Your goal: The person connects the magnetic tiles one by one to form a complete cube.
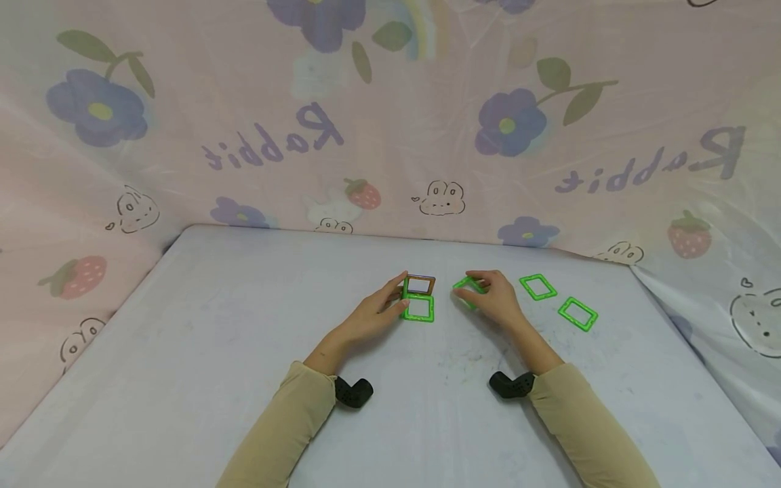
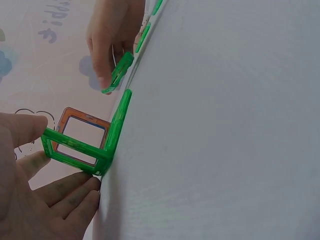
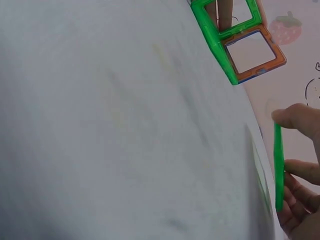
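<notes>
My left hand (image 1: 369,315) holds an upright green magnetic tile (image 2: 75,142) by its edges, thumb on one side and fingers on the other. That square frame joins a flat green tile (image 2: 119,120) lying on the table. An orange magnetic tile (image 2: 85,115) stands at the far side of the same small build. To the right, my right hand (image 1: 497,298) pinches a loose green magnetic tile (image 3: 279,170) between thumb and fingers. This tile is tilted just above the table and apart from the build. Its far part is partly hidden by the fingers in the head view.
Two more green square tiles lie flat right of my right hand, one nearer (image 1: 527,289) and one farther right (image 1: 584,306). The white table (image 1: 244,379) meets a printed curtain (image 1: 390,149) at its back edge. Dark wrist devices (image 1: 354,393) sit at both cuffs.
</notes>
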`<state>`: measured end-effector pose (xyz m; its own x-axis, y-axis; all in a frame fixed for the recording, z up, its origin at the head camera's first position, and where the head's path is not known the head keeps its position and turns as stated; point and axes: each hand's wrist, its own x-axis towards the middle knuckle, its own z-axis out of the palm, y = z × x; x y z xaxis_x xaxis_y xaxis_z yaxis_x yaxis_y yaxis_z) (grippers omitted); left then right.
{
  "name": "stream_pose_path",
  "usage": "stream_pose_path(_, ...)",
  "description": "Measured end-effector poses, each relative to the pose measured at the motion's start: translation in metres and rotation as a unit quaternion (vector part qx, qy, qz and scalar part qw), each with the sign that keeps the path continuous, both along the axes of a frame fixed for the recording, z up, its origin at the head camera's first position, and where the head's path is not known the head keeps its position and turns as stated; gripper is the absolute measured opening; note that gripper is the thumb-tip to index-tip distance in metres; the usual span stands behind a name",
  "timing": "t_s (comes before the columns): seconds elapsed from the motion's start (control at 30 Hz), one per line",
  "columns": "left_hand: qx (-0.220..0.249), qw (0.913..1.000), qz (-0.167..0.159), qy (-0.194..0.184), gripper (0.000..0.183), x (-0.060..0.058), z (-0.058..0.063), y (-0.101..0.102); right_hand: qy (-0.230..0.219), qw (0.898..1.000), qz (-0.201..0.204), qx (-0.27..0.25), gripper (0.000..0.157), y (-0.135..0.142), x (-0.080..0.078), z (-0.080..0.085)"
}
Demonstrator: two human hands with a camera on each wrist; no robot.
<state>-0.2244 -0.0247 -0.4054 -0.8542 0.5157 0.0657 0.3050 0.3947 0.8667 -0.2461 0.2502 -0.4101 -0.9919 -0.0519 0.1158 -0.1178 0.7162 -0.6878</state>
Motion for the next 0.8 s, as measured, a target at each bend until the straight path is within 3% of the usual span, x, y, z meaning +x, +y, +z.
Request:
stream_pose_path(0.23, -0.002, 1.0, 0.004, -0.003, 0.06, 0.0, 0.0, 0.0, 0.002, 0.999, 0.015, -0.033, 0.062, -0.005, 0.005, 0.004)
stream_pose_path(0.57, -0.005, 1.0, 0.002, -0.003, 0.06, -0.001, 0.0, 0.0, 0.006, 0.994, 0.063, -0.091, 0.054, -0.013, 0.005, 0.01)
stream_pose_path(0.8, -0.006, 1.0, 0.002, -0.001, 0.061, 0.0, 0.001, 0.0, 0.009, 0.993, 0.072, -0.096, 0.053, -0.016, 0.007, 0.01)
